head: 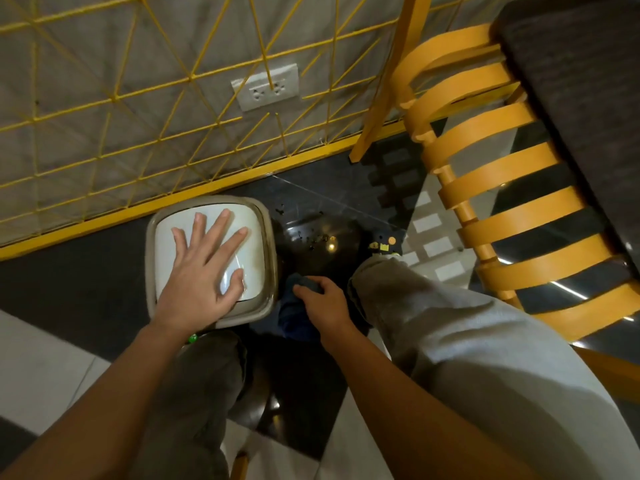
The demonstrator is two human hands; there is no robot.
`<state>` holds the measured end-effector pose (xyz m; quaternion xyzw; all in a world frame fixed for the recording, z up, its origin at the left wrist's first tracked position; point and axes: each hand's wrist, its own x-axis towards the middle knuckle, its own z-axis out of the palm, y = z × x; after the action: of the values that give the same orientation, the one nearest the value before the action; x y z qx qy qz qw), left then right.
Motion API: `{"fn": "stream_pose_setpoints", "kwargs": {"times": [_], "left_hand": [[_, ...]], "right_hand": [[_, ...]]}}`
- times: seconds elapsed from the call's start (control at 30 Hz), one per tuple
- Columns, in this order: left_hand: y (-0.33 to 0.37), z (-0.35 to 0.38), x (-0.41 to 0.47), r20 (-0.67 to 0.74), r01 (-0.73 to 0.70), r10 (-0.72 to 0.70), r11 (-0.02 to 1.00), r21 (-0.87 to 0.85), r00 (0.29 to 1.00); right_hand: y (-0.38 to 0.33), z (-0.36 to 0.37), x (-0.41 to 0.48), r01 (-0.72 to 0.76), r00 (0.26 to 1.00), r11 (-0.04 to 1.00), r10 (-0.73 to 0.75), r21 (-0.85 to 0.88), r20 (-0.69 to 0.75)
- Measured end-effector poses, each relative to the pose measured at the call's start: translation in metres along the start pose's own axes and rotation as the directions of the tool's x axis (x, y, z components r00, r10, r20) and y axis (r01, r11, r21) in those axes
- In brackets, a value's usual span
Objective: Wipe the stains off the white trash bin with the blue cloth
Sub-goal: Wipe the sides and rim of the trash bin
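Note:
The white trash bin (254, 237) stands on the dark floor against the yellow wall frame, seen from above, with a beige rim and a white lid that has brownish marks along its right side. My left hand (204, 268) lies flat on the lid, fingers spread. My right hand (323, 301) is closed on the dark blue cloth (294, 315), low beside the bin's right wall. The cloth hangs down between the bin and my right leg; the bin's side walls are hidden from view.
A yellow wire grid with a wall socket (266, 86) runs behind the bin. A yellow slatted chair (502, 174) stands at the right, a dark table top (588, 81) beyond it. My grey trouser legs (467, 341) flank the bin. The glossy black floor (322, 233) carries dark specks.

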<state>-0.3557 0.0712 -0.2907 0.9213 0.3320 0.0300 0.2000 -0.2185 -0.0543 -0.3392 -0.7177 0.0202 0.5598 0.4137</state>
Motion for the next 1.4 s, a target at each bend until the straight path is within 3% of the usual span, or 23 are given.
{"fn": "stream_pose_setpoints", "kwargs": {"times": [0.1, 0.2, 0.3, 0.47, 0.8, 0.97, 1.1, 1.2, 1.27, 1.4], "left_hand": [[0.005, -0.004, -0.001, -0.01, 0.033, -0.033, 0.999, -0.003, 0.999], [0.017, 0.001, 0.004, -0.063, 0.18, -0.178, 0.984, 0.022, 0.982], [0.023, 0.01, 0.006, -0.093, 0.309, -0.303, 0.949, 0.063, 0.949], [0.02, 0.014, 0.006, -0.075, 0.299, -0.291, 0.943, 0.145, 0.954], [0.016, 0.015, 0.007, -0.055, 0.266, -0.261, 0.95, 0.164, 0.964], [0.016, 0.016, 0.008, -0.065, 0.277, -0.271, 0.951, 0.137, 0.96], [0.015, 0.018, 0.008, -0.071, 0.284, -0.277, 0.952, 0.117, 0.958], [0.014, 0.019, 0.007, -0.092, 0.285, -0.276, 0.954, 0.094, 0.957], [0.014, 0.02, 0.006, -0.11, 0.286, -0.278, 0.956, 0.064, 0.954], [0.014, 0.021, 0.006, -0.132, 0.304, -0.301, 0.953, -0.004, 0.944]], "right_hand": [[-0.002, 0.0, 0.001, 0.051, 0.997, 0.991, -0.042, -0.125, 0.067], [0.001, 0.005, 0.0, 0.086, 0.985, 0.956, -0.039, -0.281, 0.169], [0.001, 0.014, 0.001, 0.108, 0.985, 0.928, -0.052, -0.357, 0.163], [-0.02, 0.023, 0.013, 0.192, 0.981, 0.865, -0.171, -0.463, 0.087], [-0.095, 0.043, 0.061, 0.39, 0.881, 0.692, -0.473, -0.607, 0.026], [-0.083, 0.037, 0.062, 0.393, 0.895, 0.768, -0.445, -0.506, 0.02], [-0.047, 0.016, 0.045, 0.354, 0.935, 0.807, -0.308, -0.473, 0.175], [-0.023, 0.011, 0.034, 0.333, 0.942, 0.834, -0.269, -0.44, 0.202], [-0.025, 0.012, 0.034, 0.363, 0.932, 0.845, -0.32, -0.393, 0.173], [-0.052, 0.022, 0.033, 0.472, 0.878, 0.879, -0.476, -0.073, -0.045]]}}
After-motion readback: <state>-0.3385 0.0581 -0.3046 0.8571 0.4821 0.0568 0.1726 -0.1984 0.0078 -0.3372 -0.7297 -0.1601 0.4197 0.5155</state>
